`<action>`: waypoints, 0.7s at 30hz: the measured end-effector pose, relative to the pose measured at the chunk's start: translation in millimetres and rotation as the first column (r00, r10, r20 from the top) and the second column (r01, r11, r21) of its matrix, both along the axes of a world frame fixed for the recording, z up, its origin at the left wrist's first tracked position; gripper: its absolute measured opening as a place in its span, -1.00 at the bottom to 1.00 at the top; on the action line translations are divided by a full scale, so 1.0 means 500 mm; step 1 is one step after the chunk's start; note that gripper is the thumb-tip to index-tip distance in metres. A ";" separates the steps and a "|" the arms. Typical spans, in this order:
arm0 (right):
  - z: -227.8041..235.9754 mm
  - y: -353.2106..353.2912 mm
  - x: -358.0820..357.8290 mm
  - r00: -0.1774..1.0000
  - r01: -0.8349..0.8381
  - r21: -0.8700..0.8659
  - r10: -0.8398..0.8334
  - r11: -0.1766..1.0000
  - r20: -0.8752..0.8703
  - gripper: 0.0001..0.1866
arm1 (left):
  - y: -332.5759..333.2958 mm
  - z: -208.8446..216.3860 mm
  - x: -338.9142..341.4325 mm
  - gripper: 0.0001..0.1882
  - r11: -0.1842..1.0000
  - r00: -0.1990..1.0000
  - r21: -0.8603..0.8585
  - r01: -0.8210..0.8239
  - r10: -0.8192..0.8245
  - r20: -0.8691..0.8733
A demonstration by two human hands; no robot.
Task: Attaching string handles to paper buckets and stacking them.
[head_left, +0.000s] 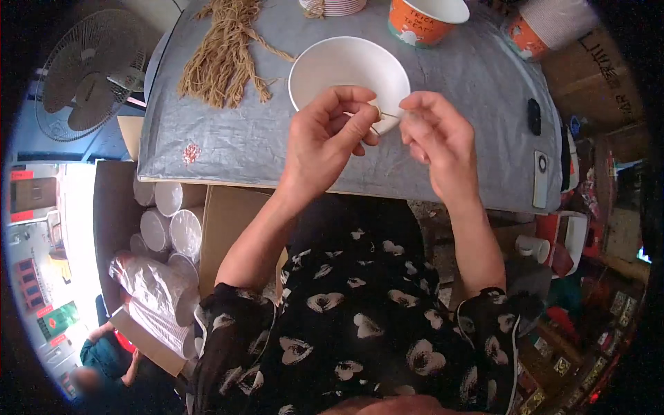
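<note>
Both hands are raised over the near rim of a white paper bucket (339, 61), which stands with its mouth up on the table. My left hand (319, 138) is closed, its thumb and fingers pinching a thin tan cord (389, 115). From there the cord stretches across to my right hand (443, 135), whose thumb and bent fingers close on its other end. A bundle of loose tan twisted cords (225, 59) lies left of the bucket, and one strand reaches toward the bucket's rim.
On the grey-covered table (242, 149), an orange printed paper bucket (422, 24) stands at the back, with stacked buckets (546, 31) to its right. A black object (534, 116) and a pale flat device (541, 178) lie at the right edge. Left below, a carton (114, 207) holds wrapped bucket stacks (155, 290); a fan (90, 83) stands beyond.
</note>
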State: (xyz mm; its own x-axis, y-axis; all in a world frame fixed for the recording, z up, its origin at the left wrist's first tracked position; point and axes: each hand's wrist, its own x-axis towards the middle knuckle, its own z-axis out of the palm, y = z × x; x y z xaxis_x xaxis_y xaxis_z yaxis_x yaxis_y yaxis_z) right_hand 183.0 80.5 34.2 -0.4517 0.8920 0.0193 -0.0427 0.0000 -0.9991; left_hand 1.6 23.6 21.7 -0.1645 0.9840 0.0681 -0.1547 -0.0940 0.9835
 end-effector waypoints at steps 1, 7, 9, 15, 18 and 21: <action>-0.004 -0.002 0.000 1.000 0.028 0.160 -0.027 0.987 -0.009 -0.81 | 0.000 0.004 0.000 -0.79 1.000 1.000 -0.025 0.006 -0.006 0.017; -0.004 -0.003 0.007 0.968 -0.023 0.579 -0.126 0.815 0.216 -0.85 | 0.001 -0.001 -0.004 -0.78 0.990 0.989 -0.103 0.098 -0.085 0.124; -0.004 -0.006 0.003 0.964 -0.022 0.583 -0.139 0.812 0.229 -0.84 | 0.002 -0.006 -0.005 -0.79 0.992 0.988 -0.081 0.100 -0.089 0.128; -0.019 -0.009 -0.011 0.973 0.035 0.559 -0.156 0.828 0.171 -0.89 | 0.003 -0.002 0.007 -0.80 0.991 0.985 -0.074 0.108 -0.097 0.142; -0.021 -0.010 -0.010 0.976 0.048 0.533 -0.152 0.845 0.153 -0.92 | 0.002 -0.013 0.009 -0.80 0.992 0.980 -0.057 0.113 -0.102 0.170; -0.028 -0.008 -0.007 0.981 0.058 0.479 -0.139 0.876 0.134 -0.95 | 0.001 -0.020 0.011 -0.80 0.992 0.970 -0.042 0.115 -0.103 0.221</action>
State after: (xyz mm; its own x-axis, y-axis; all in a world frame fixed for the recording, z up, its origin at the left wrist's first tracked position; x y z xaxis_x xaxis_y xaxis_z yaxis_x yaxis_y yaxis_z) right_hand 179.6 76.3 20.2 -0.3948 0.8348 0.3836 0.1417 0.4679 -0.8724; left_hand 7.2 24.0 11.9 -0.0611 0.9981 -0.0115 -0.3719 -0.0121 0.9282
